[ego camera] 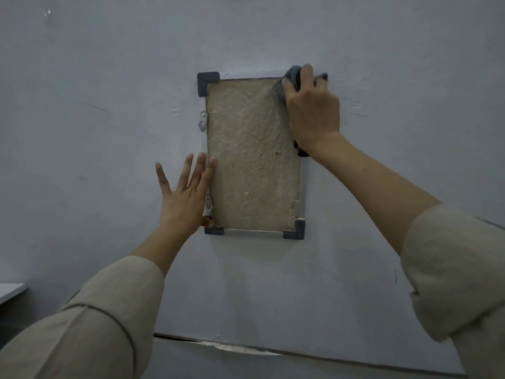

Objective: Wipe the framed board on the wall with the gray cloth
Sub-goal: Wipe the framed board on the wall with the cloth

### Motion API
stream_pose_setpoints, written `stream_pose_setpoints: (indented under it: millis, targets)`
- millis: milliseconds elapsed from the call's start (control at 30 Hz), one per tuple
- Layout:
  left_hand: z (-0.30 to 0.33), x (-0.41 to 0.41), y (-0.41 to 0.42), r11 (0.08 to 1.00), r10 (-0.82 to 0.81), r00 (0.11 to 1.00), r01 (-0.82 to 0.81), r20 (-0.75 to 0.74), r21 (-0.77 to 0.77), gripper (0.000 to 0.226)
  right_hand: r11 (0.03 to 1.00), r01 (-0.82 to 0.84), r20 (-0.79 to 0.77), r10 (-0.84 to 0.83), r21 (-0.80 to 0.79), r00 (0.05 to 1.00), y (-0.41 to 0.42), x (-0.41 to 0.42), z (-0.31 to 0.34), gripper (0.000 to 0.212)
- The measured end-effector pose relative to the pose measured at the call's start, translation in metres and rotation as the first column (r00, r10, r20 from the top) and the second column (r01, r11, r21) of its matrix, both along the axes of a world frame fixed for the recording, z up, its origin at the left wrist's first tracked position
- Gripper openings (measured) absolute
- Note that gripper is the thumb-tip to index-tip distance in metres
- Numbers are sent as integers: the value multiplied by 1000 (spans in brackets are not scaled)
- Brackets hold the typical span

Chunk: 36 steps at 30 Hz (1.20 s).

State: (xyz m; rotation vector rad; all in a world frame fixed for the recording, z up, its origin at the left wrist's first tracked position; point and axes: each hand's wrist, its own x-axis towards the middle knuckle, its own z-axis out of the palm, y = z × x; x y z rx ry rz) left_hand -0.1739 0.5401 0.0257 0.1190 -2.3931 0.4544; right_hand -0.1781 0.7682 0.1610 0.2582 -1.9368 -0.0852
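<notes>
**Cloth at the board's top right corner, other hand flat on the wall**

The wall (109, 77) is painted a pale gray-blue, scuffed in places, with a small chip near its upper left. Low down, a dark seam (246, 347) runs across it with a ragged, peeling edge. At the far left edge a pale ledge (11, 292) juts in, cut off by the frame.

The framed board (252, 157) hangs upright on the wall, a rough tan panel in a thin frame with dark gray corner caps (208, 82). Two small metal clips (202, 121) sit along its left edge.

The right hand (313, 110) has its fingers curled round the gray cloth (293, 77) and presses it on the board's top right corner, which is hidden beneath cloth and hand. A dark bit shows below the wrist by the right edge of the frame; what it is cannot be told.

The left hand (187, 192) lies spread, fingers straight, flat on the wall just beside the board's left edge, its fingertips reaching onto the frame. It covers part of the lower clip and the bottom left cap.

Both beige sleeves (90, 332) are cut off by the picture's lower edge.

No writing or labels can be made out.
</notes>
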Motion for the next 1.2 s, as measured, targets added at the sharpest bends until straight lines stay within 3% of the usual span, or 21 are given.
stream_pose_setpoints:
  millis: [133, 267, 500, 700, 867, 933, 1067, 1200]
  targets:
    - [0, 1, 0, 1000, 0, 1000, 0, 4, 4, 131, 999, -2, 10, 2, -40, 1000, -8, 2, -8, 45]
    - [0, 2, 1, 1000, 1, 1000, -1, 2, 10, 128, 999, -18, 35, 17, 41, 999, -7, 5, -41, 45]
    - [1, 3, 2, 1000, -13, 1000, 13, -5, 10, 129, 997, -26, -53, 22, -74, 998, -45, -5, 11, 37]
    - [1, 2, 2, 1000, 7, 1000, -7, 15, 6, 134, 993, -98, -70, 103, 67, 992, -106, -9, 8, 34]
    - [2, 3, 1, 1000, -7, 1000, 7, 21, 18, 135, 975, -125, -29, 132, 186, 991, -95, -3, 6, 32]
    - [2, 3, 1, 1000, -13, 1000, 13, 9, 13, 134, 988, -74, -58, 83, 134, 995, -72, -2, 3, 30]
    - [1, 2, 2, 1000, 1, 1000, -1, -19, -4, 129, 990, -10, -39, 4, -143, 999, -13, 0, -10, 40]
    - [1, 2, 2, 1000, 4, 999, -4, -38, -6, 126, 987, 20, -1, -20, -157, 1000, -1, 3, -26, 51]
